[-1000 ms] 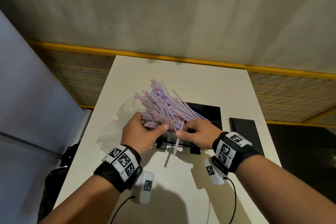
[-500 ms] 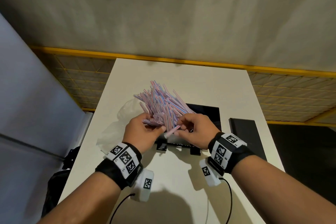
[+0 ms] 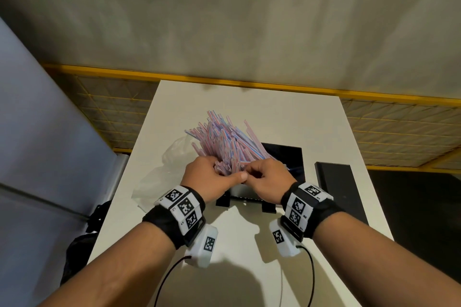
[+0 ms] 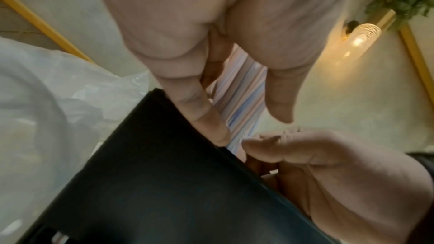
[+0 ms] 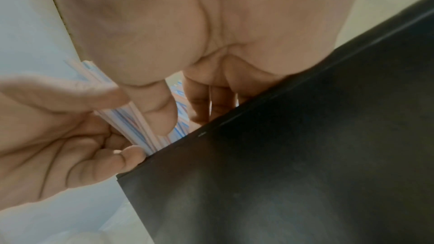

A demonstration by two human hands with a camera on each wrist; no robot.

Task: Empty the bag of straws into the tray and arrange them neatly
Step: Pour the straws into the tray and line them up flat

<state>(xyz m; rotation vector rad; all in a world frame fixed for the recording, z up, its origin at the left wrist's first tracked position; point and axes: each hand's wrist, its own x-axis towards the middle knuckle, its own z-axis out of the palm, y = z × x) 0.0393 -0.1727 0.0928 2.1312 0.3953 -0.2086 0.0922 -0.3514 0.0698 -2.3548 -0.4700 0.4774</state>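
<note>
A thick bundle of pink, white and blue striped straws [image 3: 224,142] fans up and away over the near-left corner of the black tray [image 3: 287,157]. My left hand [image 3: 212,177] grips the bundle's near end, fingers and thumb curled round it. My right hand [image 3: 264,179] meets it from the right, thumb and fingers pinching the same straws [image 5: 131,118]. In the left wrist view the straws [image 4: 239,96] run between my fingers above the tray's dark wall [image 4: 164,173]. The empty clear plastic bag [image 3: 159,174] lies crumpled on the table left of the tray.
A flat black lid or panel [image 3: 336,187] lies on the white table [image 3: 249,244] right of the tray. The table's left edge drops beside a grey surface; a yellow-framed mesh barrier [image 3: 399,127] runs behind. Wrist cables trail over the near table.
Both hands have drawn together at the bundle's near end. The stray straw that hung down over the tray's front edge has been gathered into the bundle, which now stands more upright.
</note>
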